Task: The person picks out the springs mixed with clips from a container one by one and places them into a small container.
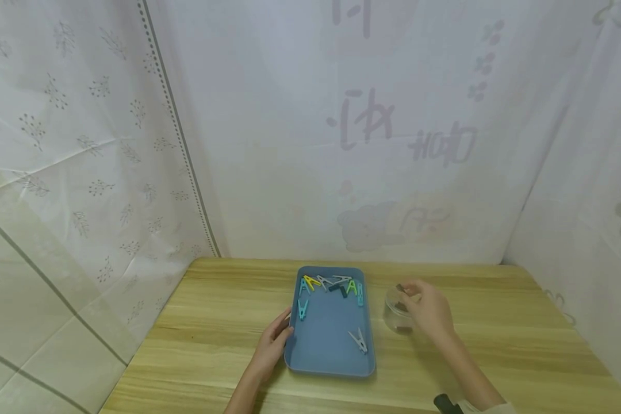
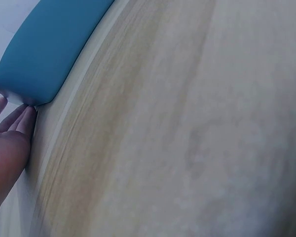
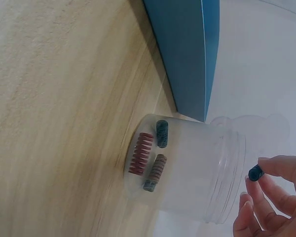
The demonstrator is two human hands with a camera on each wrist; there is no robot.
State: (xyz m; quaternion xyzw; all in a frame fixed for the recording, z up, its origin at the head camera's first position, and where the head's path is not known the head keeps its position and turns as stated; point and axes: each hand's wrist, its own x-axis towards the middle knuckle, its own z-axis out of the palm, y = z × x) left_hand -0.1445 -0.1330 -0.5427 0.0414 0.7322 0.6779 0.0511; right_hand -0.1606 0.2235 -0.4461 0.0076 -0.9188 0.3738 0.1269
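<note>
My right hand (image 1: 430, 307) pinches a small dark green spring (image 3: 255, 173) between thumb and fingertips, right at the mouth of a clear plastic jar (image 3: 187, 168). Inside the jar lie a red spring (image 3: 141, 153) and a few darker ones near its bottom. At the left side of a blue tray (image 1: 331, 351), my left hand (image 1: 270, 348) holds the edge, with fingertips low against the wall in the left wrist view. Several clothespins lie in the tray, among them a yellow one (image 1: 311, 282), a teal one (image 1: 302, 310) and a grey one (image 1: 359, 341).
Two dark pieces (image 1: 344, 292) lie among the clothespins at the tray's far end. Tray and jar stand side by side on a wooden table (image 1: 212, 322). Patterned white cloth (image 1: 269, 144) hangs behind the table and along both sides.
</note>
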